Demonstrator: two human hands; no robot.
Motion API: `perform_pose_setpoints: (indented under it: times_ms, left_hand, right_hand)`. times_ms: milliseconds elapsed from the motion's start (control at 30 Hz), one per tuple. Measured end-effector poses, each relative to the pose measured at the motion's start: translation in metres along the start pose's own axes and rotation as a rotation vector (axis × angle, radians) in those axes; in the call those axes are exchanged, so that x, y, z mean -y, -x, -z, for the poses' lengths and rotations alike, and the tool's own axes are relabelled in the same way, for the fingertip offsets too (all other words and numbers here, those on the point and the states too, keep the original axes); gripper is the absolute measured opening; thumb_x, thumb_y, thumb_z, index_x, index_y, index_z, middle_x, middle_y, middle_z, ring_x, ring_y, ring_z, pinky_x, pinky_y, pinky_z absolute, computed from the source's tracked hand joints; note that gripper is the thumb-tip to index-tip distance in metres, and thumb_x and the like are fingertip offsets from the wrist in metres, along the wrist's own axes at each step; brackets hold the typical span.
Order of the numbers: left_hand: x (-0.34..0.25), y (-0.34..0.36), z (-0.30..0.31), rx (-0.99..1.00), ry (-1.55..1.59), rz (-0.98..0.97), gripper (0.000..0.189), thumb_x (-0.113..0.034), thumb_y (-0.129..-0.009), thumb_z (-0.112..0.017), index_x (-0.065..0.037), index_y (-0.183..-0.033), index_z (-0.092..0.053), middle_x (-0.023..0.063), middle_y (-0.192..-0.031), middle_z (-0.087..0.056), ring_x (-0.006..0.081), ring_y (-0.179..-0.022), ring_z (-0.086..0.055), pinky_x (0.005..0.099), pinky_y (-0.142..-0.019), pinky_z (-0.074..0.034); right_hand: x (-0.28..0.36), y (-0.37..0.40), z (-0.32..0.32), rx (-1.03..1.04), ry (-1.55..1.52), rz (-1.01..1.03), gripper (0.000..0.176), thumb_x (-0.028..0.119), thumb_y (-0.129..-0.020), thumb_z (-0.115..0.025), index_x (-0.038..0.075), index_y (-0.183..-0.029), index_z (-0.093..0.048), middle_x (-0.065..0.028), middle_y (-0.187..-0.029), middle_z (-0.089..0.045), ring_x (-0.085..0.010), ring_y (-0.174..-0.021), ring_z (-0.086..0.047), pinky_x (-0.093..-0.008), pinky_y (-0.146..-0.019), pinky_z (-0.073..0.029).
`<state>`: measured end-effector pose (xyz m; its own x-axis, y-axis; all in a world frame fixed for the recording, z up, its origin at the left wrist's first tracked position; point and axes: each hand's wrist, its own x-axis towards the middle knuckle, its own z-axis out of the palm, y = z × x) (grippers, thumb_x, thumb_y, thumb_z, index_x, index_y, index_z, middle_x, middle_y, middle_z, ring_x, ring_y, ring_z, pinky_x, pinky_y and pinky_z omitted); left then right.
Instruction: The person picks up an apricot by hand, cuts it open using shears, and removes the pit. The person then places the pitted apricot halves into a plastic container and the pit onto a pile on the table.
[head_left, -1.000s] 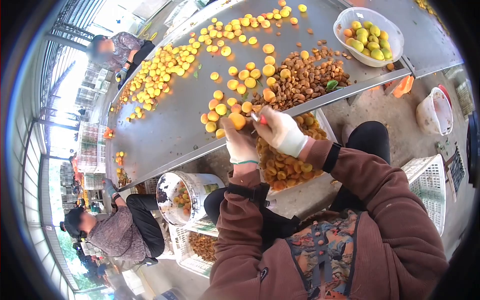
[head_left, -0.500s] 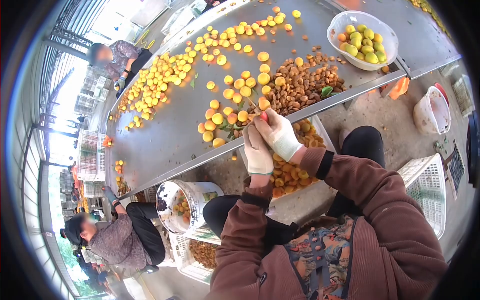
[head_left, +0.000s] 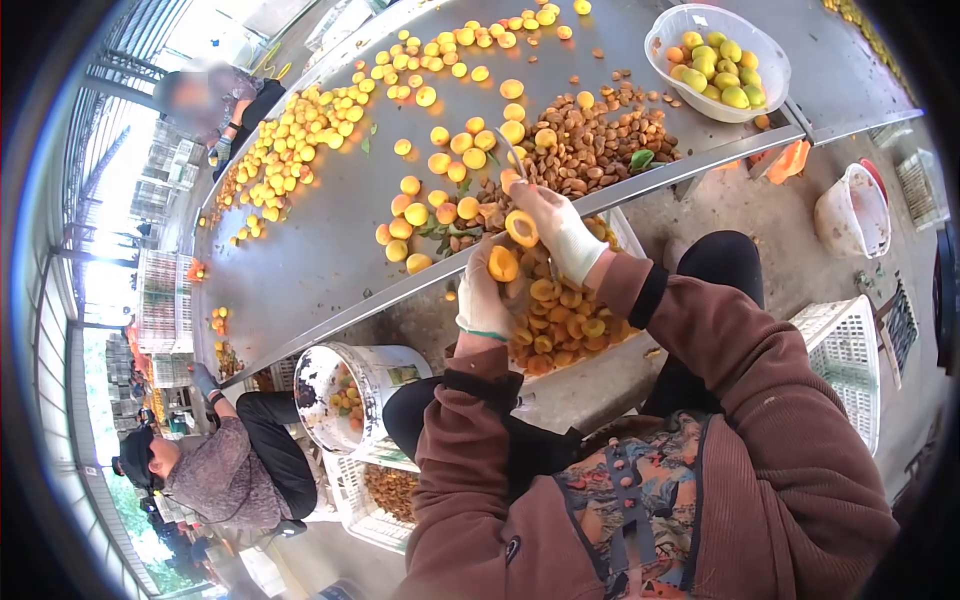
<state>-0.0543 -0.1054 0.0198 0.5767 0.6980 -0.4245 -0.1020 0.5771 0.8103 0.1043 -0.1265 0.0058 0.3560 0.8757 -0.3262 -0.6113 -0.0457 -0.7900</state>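
Observation:
My left hand (head_left: 483,303), in a pale glove, is closed on an apricot half (head_left: 503,264) whose cut face shows. Just above it, my gloved right hand (head_left: 562,232) is closed around a small knife (head_left: 511,152), its thin blade pointing up over the table. A second apricot half (head_left: 521,229), with a hollow in its cut face, sits at the right hand's fingers. Both hands are at the metal table's near edge. Below them a crate holds many apricot halves (head_left: 560,325). Beyond the fingers lie whole apricots (head_left: 468,207) and a heap of brown pits (head_left: 600,145).
A translucent basin (head_left: 665,75) of yellow-green fruit stands on the metal table (head_left: 330,260). A larger spread of apricots (head_left: 300,150) lies to the left. A stained white bucket (head_left: 385,375) and white crates flank my legs. Two people sit at the left.
My hands have come slightly apart. Two cut apricot halves now show between them, and the knife blade has swung upward, clear of the fruit.

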Motion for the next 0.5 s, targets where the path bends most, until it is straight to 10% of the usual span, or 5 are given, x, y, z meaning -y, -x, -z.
perform_pose_setpoints:
  times_ms: [67,167,233,400,500]
  left_hand:
    - [0.013,-0.004,-0.002,-0.153,0.003,-0.021,0.03,-0.026,-0.1,-0.049,-0.001,-0.113,-0.06,0.0041,-0.08,-0.062,0.0082,-0.063,-0.056,0.023,-0.054,-0.045]
    - [0.022,-0.005,0.01,-0.045,-1.097,-0.911,0.055,-0.051,-0.102,-0.039,-0.001,-0.112,-0.061,0.0014,-0.069,-0.055,0.007,-0.054,-0.05,0.0229,-0.048,-0.039]
    - [0.018,-0.006,0.021,-0.164,-1.066,-0.289,0.074,-0.069,-0.097,-0.033,-0.003,-0.113,-0.062,0.0,-0.063,-0.051,0.0089,-0.049,-0.045,0.0249,-0.043,-0.035]
    - [0.015,0.003,0.003,-0.048,-0.398,0.038,0.078,-0.078,-0.092,-0.03,-0.008,-0.101,-0.064,0.0013,-0.06,-0.053,0.0137,-0.047,-0.046,0.0265,-0.044,-0.034]
    - [0.026,-0.013,-0.023,-0.059,0.175,0.077,0.066,-0.072,-0.095,-0.035,-0.013,-0.096,-0.063,-0.0005,-0.057,-0.05,0.0106,-0.046,-0.043,0.0245,-0.043,-0.031]
  right_hand:
    - [0.017,0.011,0.003,0.064,0.069,0.003,0.045,0.043,-0.093,-0.062,0.002,-0.113,-0.061,0.0038,-0.084,-0.058,-0.0041,-0.068,-0.052,-0.0189,-0.055,-0.04]
    - [0.029,0.019,0.004,0.115,0.079,-0.063,0.035,0.034,-0.09,-0.066,0.004,-0.108,-0.061,0.0031,-0.081,-0.056,-0.0052,-0.064,-0.051,-0.0217,-0.052,-0.041]
    - [0.03,0.025,-0.004,0.066,0.114,-0.037,0.031,0.035,-0.092,-0.065,0.006,-0.103,-0.06,0.0048,-0.078,-0.053,-0.004,-0.062,-0.048,-0.0211,-0.05,-0.037]
    - [-0.006,0.011,-0.014,0.11,-0.005,0.109,0.017,0.02,-0.091,-0.067,0.005,-0.094,-0.06,0.0033,-0.08,-0.057,-0.0039,-0.07,-0.05,-0.022,-0.06,-0.041]
    - [-0.015,0.012,-0.006,0.158,0.722,0.407,0.034,0.034,-0.091,-0.064,0.004,-0.106,-0.064,-0.0201,-0.08,-0.064,-0.0339,-0.08,-0.067,-0.0399,-0.072,-0.051]
